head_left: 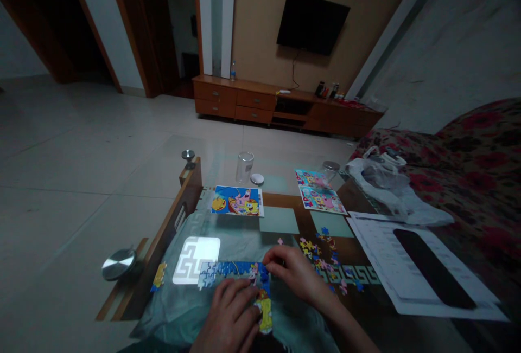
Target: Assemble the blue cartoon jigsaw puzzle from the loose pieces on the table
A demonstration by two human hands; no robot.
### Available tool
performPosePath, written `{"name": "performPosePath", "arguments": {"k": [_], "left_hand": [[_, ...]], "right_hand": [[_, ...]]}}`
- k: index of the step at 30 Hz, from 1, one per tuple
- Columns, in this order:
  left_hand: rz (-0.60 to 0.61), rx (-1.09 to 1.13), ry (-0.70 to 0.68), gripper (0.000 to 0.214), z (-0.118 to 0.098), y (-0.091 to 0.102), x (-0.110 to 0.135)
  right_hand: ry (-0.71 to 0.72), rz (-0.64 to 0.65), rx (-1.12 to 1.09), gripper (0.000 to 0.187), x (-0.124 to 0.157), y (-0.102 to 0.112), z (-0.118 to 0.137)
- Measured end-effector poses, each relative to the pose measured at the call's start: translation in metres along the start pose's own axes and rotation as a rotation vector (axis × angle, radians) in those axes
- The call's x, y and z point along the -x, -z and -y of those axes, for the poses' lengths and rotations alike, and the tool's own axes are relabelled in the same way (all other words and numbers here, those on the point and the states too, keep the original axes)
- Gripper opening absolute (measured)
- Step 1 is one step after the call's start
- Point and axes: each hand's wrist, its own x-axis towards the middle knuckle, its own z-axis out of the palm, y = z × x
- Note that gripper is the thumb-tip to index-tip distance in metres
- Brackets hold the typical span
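A partly joined jigsaw puzzle (228, 269) lies on the glass table, with a blue row along its top and a yellow part down its right side. My left hand (233, 309) rests flat over its lower middle, fingers stretched out and covering some of it. At the puzzle's upper right corner, my right hand (293, 273) is closed in a pinch on a blue corner piece, mostly hidden by the fingertips. Loose puzzle pieces (311, 249) are scattered to the right of that hand. One yellow and blue puzzle piece cluster (159, 276) sits near the table's left edge.
Beyond the puzzle lie a cartoon picture card (238, 201) and cartoon sheets (319, 193). A clear glass (245, 166), a white lid (257, 179) and a lidded jar (330, 171) stand farther back. Rightward are papers (391, 271), a black slab (433, 269) and a plastic bag (391, 187).
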Motion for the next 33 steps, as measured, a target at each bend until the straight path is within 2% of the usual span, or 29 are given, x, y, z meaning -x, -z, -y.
{"name": "performPosePath", "arguments": {"k": [5, 13, 25, 33], "left_hand": [[0.075, -0.02, -0.027, 0.019, 0.001, 0.001, 0.001], [0.048, -0.022, -0.013, 0.02, 0.001, -0.001, 0.0], [0.041, -0.018, 0.001, 0.016, 0.0, 0.002, -0.002], [0.106, -0.007, -0.023, 0.02, 0.002, 0.002, 0.0]], "right_hand": [[0.003, 0.009, 0.04, 0.02, 0.0, -0.005, 0.002], [0.008, 0.03, 0.089, 0.019, -0.004, -0.01, 0.013], [0.028, 0.051, 0.117, 0.019, -0.004, -0.011, 0.01], [0.032, 0.038, 0.143, 0.019, -0.003, -0.014, 0.009]]}}
